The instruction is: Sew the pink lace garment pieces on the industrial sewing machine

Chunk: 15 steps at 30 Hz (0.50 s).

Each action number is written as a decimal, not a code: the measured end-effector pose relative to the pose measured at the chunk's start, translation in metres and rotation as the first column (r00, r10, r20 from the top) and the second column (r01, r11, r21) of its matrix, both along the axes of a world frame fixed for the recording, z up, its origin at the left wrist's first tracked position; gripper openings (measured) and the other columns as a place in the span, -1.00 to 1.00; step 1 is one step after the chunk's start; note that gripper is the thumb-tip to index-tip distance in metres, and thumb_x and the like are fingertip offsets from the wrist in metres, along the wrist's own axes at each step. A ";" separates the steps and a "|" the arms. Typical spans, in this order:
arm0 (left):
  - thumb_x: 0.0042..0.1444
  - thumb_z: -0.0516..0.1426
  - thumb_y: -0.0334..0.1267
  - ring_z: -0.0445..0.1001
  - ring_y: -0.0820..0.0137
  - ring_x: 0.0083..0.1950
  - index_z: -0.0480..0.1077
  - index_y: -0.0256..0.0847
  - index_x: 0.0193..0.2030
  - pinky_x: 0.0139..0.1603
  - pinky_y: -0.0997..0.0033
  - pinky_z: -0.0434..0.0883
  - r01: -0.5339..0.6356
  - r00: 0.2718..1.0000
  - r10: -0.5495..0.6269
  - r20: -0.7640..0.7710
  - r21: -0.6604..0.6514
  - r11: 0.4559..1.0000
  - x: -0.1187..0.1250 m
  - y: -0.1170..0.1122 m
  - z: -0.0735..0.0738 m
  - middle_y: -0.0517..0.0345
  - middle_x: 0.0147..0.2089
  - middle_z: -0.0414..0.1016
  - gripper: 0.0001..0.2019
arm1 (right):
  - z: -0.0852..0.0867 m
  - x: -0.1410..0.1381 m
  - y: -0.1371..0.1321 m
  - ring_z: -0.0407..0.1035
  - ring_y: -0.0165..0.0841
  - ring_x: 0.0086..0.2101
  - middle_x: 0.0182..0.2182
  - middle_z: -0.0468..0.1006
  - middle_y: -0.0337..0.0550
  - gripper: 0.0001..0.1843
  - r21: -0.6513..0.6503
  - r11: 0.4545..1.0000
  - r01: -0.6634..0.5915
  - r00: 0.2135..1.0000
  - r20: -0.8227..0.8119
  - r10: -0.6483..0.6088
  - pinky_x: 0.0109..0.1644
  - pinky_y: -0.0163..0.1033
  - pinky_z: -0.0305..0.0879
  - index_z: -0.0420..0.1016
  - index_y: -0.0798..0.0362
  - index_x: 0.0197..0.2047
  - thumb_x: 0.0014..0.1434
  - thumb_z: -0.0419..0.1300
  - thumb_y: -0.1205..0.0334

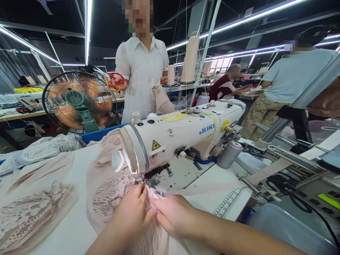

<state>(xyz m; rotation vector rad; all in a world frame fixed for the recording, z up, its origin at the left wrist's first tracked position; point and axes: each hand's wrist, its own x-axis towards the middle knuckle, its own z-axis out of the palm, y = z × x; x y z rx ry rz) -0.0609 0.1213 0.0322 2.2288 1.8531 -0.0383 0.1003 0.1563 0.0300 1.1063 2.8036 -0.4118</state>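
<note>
Beige lace fabric [114, 193] with a long fringe lies under the head of a white sewing machine [170, 138]. My left hand [134, 210] is closed on the lace, its fingertips close to the needle area. Just to its right, my right hand [176, 214] pinches the same fabric between thumb and fingers. The two thumbs nearly meet over the cloth. A pale elastic-like band [204, 188] runs from the right in to the machine's foot. The exact stitching point is partly hidden by my fingers.
More lace pieces [34, 212] lie at left on the white table. A fan [77, 102] stands behind. Opposite, a person [145, 76] holds red-and-orange scissors [115, 80]. At right are a grey thread cone [230, 154], a metal band feeder [289, 156] and a plastic bin [287, 230].
</note>
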 end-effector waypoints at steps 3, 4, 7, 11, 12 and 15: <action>0.20 -0.13 -0.03 0.09 0.06 0.33 0.12 -0.51 0.28 0.31 0.07 0.15 0.010 1.000 -0.010 -0.008 -0.009 1.000 0.000 0.000 0.001 -0.29 0.32 0.13 -0.35 | -0.002 0.000 0.000 0.45 -0.12 -0.30 -0.31 0.58 0.00 -0.61 -0.009 1.000 0.003 0.999 -0.038 -0.004 -0.37 -0.19 0.16 0.38 0.06 -0.02 0.15 -0.08 0.16; 0.20 -0.14 -0.03 0.09 0.05 0.34 0.12 -0.51 0.28 0.31 0.06 0.14 0.013 1.000 -0.013 -0.011 -0.007 1.000 -0.001 0.000 0.000 -0.30 0.32 0.13 -0.35 | -0.002 0.000 0.000 0.45 -0.11 -0.30 -0.31 0.58 0.01 -0.62 -0.011 1.000 0.004 0.999 -0.054 -0.004 -0.36 -0.19 0.18 0.39 0.06 -0.03 0.15 -0.08 0.17; 0.20 -0.14 -0.03 0.09 0.04 0.34 0.13 -0.51 0.28 0.31 0.04 0.14 0.011 1.000 -0.010 -0.025 0.014 1.000 -0.004 0.002 -0.003 -0.29 0.32 0.12 -0.36 | -0.003 -0.001 0.002 0.45 -0.10 -0.30 -0.30 0.58 0.04 -0.62 -0.011 1.000 0.003 0.997 -0.073 -0.004 -0.34 -0.17 0.21 0.39 0.08 -0.04 0.15 -0.07 0.17; 0.20 -0.11 -0.05 0.12 0.03 0.32 0.19 -0.48 0.25 0.30 0.02 0.15 0.013 0.999 -0.010 -0.052 0.073 0.997 -0.013 0.006 -0.010 -0.26 0.32 0.14 -0.39 | -0.002 -0.007 0.007 0.46 -0.08 -0.32 -0.29 0.57 0.08 -0.54 -0.017 1.000 0.026 0.999 -0.027 -0.026 -0.35 -0.15 0.23 0.33 0.09 0.08 0.20 -0.10 0.10; 0.20 -0.11 -0.06 0.13 0.03 0.32 0.21 -0.47 0.24 0.29 0.02 0.17 0.012 0.998 -0.007 -0.061 0.088 0.996 -0.015 0.007 -0.011 -0.25 0.32 0.15 -0.41 | -0.002 -0.009 0.007 0.46 -0.09 -0.32 -0.28 0.57 0.08 -0.54 -0.014 0.999 0.036 0.999 -0.023 -0.037 -0.35 -0.15 0.23 0.33 0.08 0.07 0.21 -0.11 0.08; 0.20 -0.09 -0.11 0.17 0.02 0.29 0.27 -0.47 0.19 0.25 0.02 0.24 -0.001 0.995 0.014 -0.102 0.126 0.992 -0.019 0.010 -0.011 -0.25 0.30 0.18 -0.46 | -0.001 -0.013 0.008 0.44 -0.11 -0.35 -0.31 0.56 0.04 -0.57 -0.003 0.998 0.066 0.998 -0.019 -0.066 -0.38 -0.17 0.20 0.36 0.07 0.01 0.22 -0.11 0.04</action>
